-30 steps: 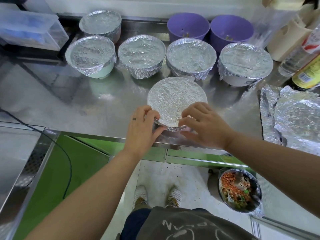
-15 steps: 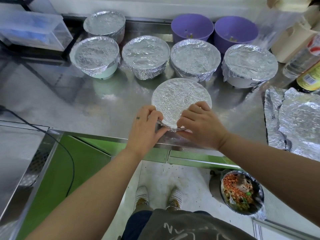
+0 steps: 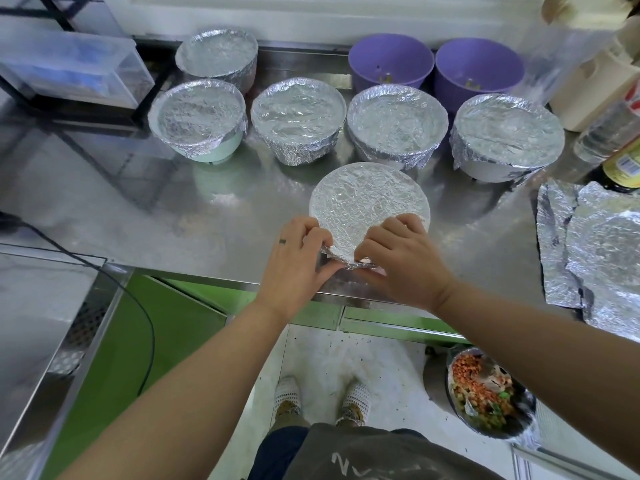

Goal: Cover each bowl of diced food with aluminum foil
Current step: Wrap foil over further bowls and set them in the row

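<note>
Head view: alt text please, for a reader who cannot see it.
Left hand and right hand pinch the near edge of a foil-covered bowl on a steel counter. Five more covered bowls and two open purple bowls stand behind it; loose foil sheets lie at right.

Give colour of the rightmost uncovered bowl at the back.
The bowl is purple; head view shows it best.

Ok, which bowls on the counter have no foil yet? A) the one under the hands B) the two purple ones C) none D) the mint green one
B: the purple bowls stand open at the back of the counter; every other bowl there wears foil.
</note>
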The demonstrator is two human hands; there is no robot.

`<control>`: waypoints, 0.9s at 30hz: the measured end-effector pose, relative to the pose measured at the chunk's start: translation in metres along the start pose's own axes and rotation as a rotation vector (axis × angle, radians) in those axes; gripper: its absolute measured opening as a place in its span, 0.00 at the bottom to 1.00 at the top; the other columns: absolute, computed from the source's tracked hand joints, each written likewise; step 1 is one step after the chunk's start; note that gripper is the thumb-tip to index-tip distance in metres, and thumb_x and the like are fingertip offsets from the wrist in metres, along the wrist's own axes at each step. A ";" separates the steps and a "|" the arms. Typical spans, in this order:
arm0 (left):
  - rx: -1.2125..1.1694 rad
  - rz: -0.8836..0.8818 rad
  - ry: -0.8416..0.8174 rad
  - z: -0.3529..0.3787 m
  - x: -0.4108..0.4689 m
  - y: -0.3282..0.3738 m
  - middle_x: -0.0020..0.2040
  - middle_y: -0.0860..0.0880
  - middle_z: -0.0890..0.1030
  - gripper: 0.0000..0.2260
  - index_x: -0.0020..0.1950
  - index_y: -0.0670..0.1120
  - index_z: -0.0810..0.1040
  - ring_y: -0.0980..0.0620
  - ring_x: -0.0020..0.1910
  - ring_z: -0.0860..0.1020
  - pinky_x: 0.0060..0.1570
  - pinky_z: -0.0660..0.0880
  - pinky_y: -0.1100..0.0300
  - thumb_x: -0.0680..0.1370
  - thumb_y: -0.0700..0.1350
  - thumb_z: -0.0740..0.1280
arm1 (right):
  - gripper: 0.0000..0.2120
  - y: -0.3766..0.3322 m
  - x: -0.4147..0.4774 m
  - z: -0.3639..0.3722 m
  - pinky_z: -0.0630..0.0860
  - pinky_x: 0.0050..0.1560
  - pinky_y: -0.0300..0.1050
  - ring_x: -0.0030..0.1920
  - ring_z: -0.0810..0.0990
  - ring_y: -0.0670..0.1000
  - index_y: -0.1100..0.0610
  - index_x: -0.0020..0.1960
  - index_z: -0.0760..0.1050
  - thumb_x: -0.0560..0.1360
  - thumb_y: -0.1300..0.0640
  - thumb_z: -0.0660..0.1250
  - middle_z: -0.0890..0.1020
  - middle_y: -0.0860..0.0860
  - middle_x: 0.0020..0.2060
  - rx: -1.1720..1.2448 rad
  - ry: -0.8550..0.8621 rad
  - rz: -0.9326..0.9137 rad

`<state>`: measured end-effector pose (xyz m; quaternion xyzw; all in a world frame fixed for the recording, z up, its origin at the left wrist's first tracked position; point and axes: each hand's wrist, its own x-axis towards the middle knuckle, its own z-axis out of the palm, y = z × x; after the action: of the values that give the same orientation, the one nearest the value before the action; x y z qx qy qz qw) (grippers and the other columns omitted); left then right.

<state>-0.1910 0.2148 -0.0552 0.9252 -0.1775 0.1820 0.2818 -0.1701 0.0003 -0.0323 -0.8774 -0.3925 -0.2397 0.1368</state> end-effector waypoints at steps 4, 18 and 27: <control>-0.001 0.022 0.016 0.000 0.000 -0.001 0.56 0.50 0.66 0.18 0.52 0.48 0.70 0.44 0.51 0.75 0.49 0.76 0.54 0.71 0.52 0.76 | 0.09 -0.004 -0.001 0.004 0.66 0.50 0.48 0.40 0.73 0.54 0.55 0.40 0.76 0.74 0.54 0.74 0.77 0.50 0.39 0.015 0.023 0.026; 0.029 -0.081 -0.094 -0.005 0.010 -0.008 0.73 0.47 0.59 0.44 0.76 0.51 0.61 0.41 0.65 0.72 0.64 0.75 0.43 0.68 0.55 0.81 | 0.67 0.018 0.027 -0.021 0.41 0.77 0.67 0.80 0.36 0.61 0.47 0.82 0.37 0.57 0.17 0.65 0.37 0.58 0.80 -0.014 -0.577 0.406; -0.277 -0.293 -0.388 0.001 0.028 -0.012 0.81 0.54 0.60 0.56 0.83 0.53 0.43 0.55 0.77 0.63 0.73 0.66 0.54 0.69 0.58 0.80 | 0.61 0.016 0.033 -0.016 0.44 0.74 0.74 0.79 0.33 0.62 0.46 0.80 0.31 0.58 0.16 0.48 0.33 0.59 0.79 -0.148 -0.702 0.398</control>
<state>-0.1612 0.2176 -0.0496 0.9112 -0.1155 -0.0671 0.3896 -0.1440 0.0035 -0.0022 -0.9722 -0.2196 0.0779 -0.0251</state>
